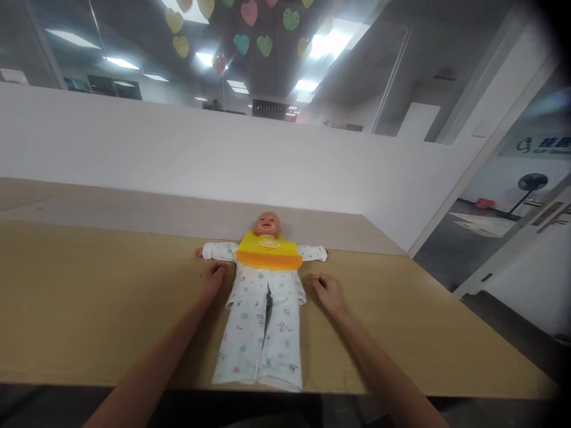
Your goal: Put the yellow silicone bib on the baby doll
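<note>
A baby doll (267, 223) lies face up on the wooden table, its arms spread to both sides. It wears a white patterned top and white patterned trousers (243, 339). Over its chest lies a yellow bib (268, 244) with an orange lower edge. My left hand (214, 278) rests on the table beside the doll's waist, fingers curled, with nothing seen in it. On the doll's other side, my right hand (327, 291) rests with its fingers closed and nothing visible in them. Neither hand touches the doll.
The table (111, 297) has a grey strip along its back, against a white wall (178, 154). Above are windows with paper hearts (248, 12). At the right, a doorway shows a black fan (532, 182) on the floor beyond.
</note>
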Tool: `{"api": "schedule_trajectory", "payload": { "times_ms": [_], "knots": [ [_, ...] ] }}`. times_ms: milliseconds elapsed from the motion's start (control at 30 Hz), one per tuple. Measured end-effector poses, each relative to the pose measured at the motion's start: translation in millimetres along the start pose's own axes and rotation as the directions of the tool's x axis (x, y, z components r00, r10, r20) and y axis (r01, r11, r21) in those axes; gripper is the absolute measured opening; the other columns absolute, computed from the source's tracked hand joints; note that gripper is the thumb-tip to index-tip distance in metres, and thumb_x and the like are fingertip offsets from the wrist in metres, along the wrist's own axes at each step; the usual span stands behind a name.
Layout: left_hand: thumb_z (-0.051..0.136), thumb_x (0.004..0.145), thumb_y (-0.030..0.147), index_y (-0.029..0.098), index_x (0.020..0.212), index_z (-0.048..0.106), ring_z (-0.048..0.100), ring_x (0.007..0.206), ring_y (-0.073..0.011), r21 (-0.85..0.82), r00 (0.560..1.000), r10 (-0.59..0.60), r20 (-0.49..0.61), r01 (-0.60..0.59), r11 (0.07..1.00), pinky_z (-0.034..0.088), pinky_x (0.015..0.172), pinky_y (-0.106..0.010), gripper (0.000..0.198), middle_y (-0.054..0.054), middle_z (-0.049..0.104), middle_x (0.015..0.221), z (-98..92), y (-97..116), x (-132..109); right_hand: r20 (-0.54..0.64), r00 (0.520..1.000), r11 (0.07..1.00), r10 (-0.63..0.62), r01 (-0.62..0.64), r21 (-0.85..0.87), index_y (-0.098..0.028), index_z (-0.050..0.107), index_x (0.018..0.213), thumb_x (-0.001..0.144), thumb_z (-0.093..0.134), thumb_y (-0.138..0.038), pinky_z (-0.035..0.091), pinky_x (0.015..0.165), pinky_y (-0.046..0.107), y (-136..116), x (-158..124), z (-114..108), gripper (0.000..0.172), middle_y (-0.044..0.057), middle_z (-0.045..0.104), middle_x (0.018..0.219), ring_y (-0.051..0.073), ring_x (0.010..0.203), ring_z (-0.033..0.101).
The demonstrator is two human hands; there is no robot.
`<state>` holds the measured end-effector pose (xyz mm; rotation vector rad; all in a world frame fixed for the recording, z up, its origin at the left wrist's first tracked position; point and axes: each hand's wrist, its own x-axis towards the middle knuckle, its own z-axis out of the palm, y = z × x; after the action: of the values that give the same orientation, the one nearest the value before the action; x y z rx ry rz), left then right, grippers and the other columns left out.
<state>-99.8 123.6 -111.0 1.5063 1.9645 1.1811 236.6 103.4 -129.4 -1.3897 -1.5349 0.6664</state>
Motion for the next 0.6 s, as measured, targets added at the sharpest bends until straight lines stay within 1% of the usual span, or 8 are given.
{"api": "schedule_trajectory", "payload": {
  "times_ms": [67,133,233,333,467,533,600],
  "knots": [
    [0.042,0.079,0.023,0.013,0.086,0.064,0.060,0.085,-0.0173,0.042,0.999,0.045,0.014,-0.046,0.998,0.043,0.077,-0.027,0.026,-0.005,0.067,0.089,6.2,2,10,0.001,1.000,1.000,-0.001,0.001,-0.015,-0.016,0.058,0.067,0.075,0.044,-0.036,0.038,0.061,0.025,6,18,9,0.025,0.002,0.059,0.067,0.014,0.064,0.051],
    [0.043,0.077,0.022,0.014,0.085,0.065,0.058,0.085,-0.0169,0.090,0.995,0.087,0.045,-0.091,0.992,0.040,0.077,-0.027,0.025,-0.004,0.067,0.086,11.2,5,19,0.012,1.000,1.000,-0.006,0.007,-0.031,-0.017,0.055,0.063,0.075,0.044,-0.034,0.037,0.060,0.023,11,34,16,0.024,0.001,0.058,0.064,0.013,0.061,0.050],
    [0.045,0.076,0.026,0.017,0.077,0.065,0.056,0.075,-0.0174,0.145,0.990,0.107,0.093,-0.120,0.982,0.037,0.069,-0.027,0.023,-0.002,0.065,0.076,15.1,9,34,0.038,0.999,0.999,-0.020,0.022,-0.047,-0.018,0.049,0.056,0.075,0.043,-0.033,0.034,0.056,0.022,16,57,22,0.025,-0.001,0.054,0.057,0.012,0.056,0.046],
    [0.045,0.074,0.027,0.018,0.063,0.060,0.051,0.064,-0.0165,0.165,0.983,0.115,0.146,-0.138,0.977,0.032,0.059,-0.027,0.021,-0.001,0.058,0.062,14.5,7,51,0.030,0.999,0.998,-0.035,0.037,-0.054,-0.018,0.044,0.053,0.076,0.044,-0.034,0.030,0.053,0.021,20,78,24,0.029,-0.003,0.047,0.052,0.011,0.053,0.041],
    [0.045,0.071,0.027,0.018,0.051,0.048,0.045,0.054,-0.0138,0.118,0.974,0.096,0.207,-0.122,0.985,0.027,0.051,-0.026,0.023,0.002,0.047,0.050,11.4,-2,69,-0.004,0.998,0.998,-0.055,0.055,-0.026,-0.018,0.033,0.050,0.077,0.046,-0.037,0.024,0.051,0.021,27,100,27,0.035,-0.004,0.034,0.049,0.008,0.052,0.033],
    [0.043,0.071,0.027,0.019,0.049,0.044,0.042,0.051,-0.0124,0.072,0.969,0.089,0.231,-0.108,0.992,0.027,0.048,-0.025,0.024,0.003,0.044,0.048,10.7,-7,74,-0.031,0.998,0.998,-0.061,0.061,-0.003,-0.019,0.027,0.051,0.078,0.045,-0.038,0.023,0.051,0.021,30,105,28,0.038,-0.005,0.027,0.051,0.007,0.052,0.029],
    [0.042,0.071,0.027,0.019,0.049,0.041,0.040,0.048,-0.0110,0.005,0.968,0.094,0.232,-0.098,0.995,0.026,0.046,-0.024,0.023,0.004,0.043,0.047,11.1,-8,76,-0.065,0.996,0.998,-0.064,0.066,0.020,-0.020,0.025,0.052,0.078,0.046,-0.040,0.022,0.051,0.022,33,107,30,0.039,-0.005,0.024,0.052,0.007,0.052,0.026]
  ]
}}
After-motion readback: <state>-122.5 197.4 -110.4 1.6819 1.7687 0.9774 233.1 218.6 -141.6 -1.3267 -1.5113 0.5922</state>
